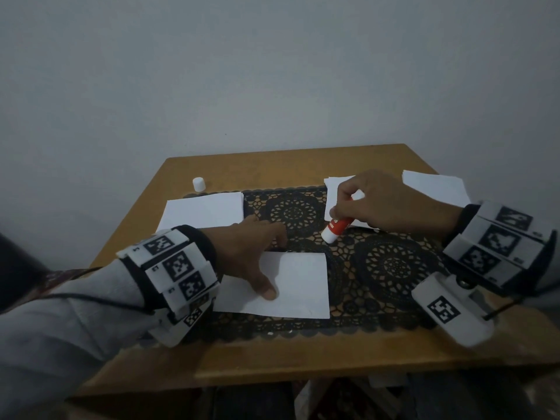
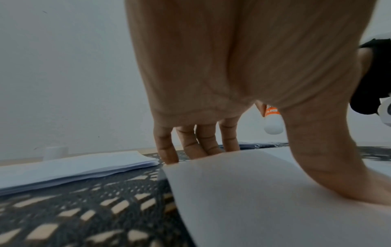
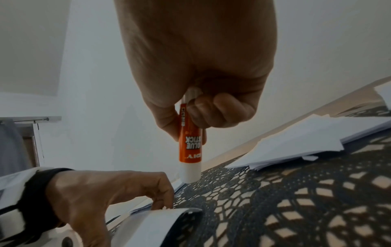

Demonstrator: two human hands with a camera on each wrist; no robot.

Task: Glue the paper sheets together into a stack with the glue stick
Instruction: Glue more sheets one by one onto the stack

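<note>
So we've got the glue stick (image 1: 336,228) pinched in our right hand (image 1: 385,204), thumb on one side and curled fingers on the other, gripping the upper part of the tube. The white base end pokes out below the fingers and points down-left toward the lace mat (image 1: 391,262), hanging above it without touching. In the right wrist view the orange label reads upside down, so the tube is inverted in the grip.

Our left hand (image 1: 251,253) is spread over the single paper sheet (image 1: 300,283) at the front middle of the mat: thumb pressed flat on the sheet, the other fingers reaching down at its far edge. From the right wrist view that edge looks curled up a bit.

A pile of sheets (image 1: 203,210) sits at the mat's left, more sheets (image 1: 433,186) lie behind the right hand, and the white cap (image 1: 199,184) stands upright on the wooden table (image 1: 272,356) near the far left corner.
</note>
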